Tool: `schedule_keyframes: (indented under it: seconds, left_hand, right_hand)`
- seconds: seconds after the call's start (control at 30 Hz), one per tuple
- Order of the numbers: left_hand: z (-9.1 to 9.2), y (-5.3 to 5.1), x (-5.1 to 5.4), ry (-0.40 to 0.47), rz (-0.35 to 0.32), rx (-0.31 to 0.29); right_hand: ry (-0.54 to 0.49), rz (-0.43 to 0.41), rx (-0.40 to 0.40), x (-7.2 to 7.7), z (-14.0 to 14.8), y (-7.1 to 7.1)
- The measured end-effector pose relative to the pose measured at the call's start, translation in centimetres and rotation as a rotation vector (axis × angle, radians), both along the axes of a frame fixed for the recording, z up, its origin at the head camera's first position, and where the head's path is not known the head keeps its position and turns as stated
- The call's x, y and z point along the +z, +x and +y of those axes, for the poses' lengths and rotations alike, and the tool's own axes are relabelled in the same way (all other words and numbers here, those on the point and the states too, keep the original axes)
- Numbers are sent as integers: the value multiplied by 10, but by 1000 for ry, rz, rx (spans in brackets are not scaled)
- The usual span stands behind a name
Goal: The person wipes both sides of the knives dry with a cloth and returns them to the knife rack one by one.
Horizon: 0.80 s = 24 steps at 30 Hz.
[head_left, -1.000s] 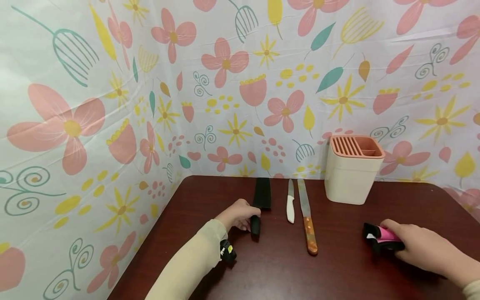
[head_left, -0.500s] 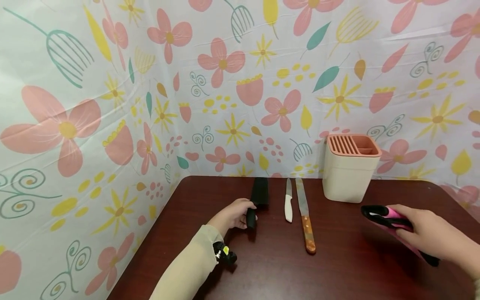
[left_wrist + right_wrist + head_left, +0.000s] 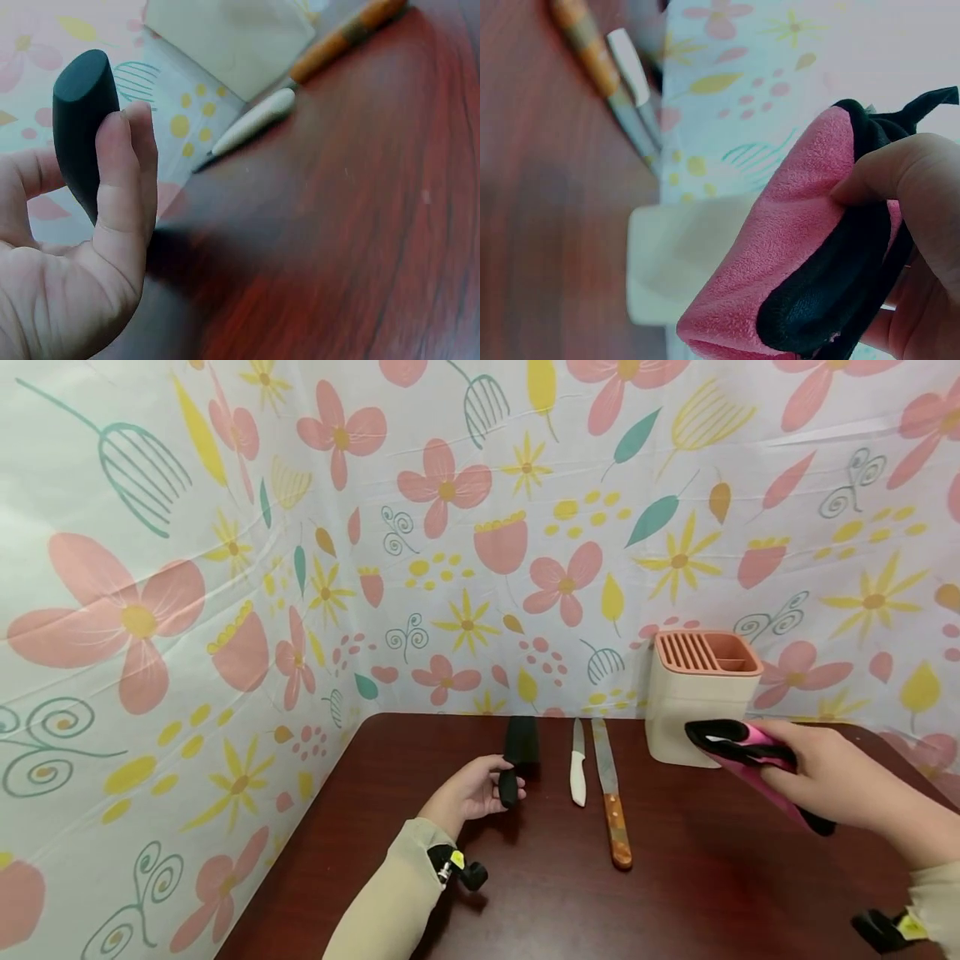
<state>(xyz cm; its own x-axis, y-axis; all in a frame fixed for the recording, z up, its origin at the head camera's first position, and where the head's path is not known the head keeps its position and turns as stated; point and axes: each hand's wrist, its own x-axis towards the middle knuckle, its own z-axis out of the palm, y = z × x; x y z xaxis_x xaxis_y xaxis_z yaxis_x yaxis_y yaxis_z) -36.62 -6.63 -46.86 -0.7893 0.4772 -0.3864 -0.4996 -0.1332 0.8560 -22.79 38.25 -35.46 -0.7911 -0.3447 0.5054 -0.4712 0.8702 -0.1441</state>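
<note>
My left hand pinches the black handle of a cleaver. Its dark, wide blade points toward the back wall. In the left wrist view the handle stands between thumb and fingers; the blade is out of sight there. At the right, my right hand grips a folded pink cloth with black edging, raised above the table in front of the knife block. Right of the cleaver lie a small white-handled knife and a long knife with a wooden handle.
A cream knife block with a slotted orange top stands at the back right, partly covered by the cloth. The dark red-brown table meets a flower-patterned curtain at the back and left.
My right hand has lifted the cloth off the table and carried it up and left toward the knife block. My left hand has tilted the cleaver's handle up.
</note>
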Motion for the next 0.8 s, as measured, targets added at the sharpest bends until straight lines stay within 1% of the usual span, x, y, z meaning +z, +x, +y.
schedule_keyframes:
  seconds: [0.07, 0.17, 0.33, 0.43, 0.6, 0.7, 0.8]
  left_hand:
    - [2, 1, 1, 36, -12, 5]
    - [5, 1, 2, 63, -1, -3]
    - [7, 0, -1, 82, 71, -32]
    - [7, -1, -3, 97, 94, -31]
    - [6, 0, -6, 105, 116, -37]
    - [6, 2, -8, 101, 120, -46]
    - [5, 4, -9, 94, 132, -53]
  right_hand:
    - [-7, 29, 31, 8, -7, -4]
    - [-8, 36, 69, 21, -20, -10]
    - [18, 46, 114, 44, -44, -22]
    - [19, 38, 129, 57, -56, -29]
    - [22, 59, 154, 72, -73, -39]
    - [33, 95, 165, 80, -80, -45]
    - [44, 138, 156, 87, -88, -50]
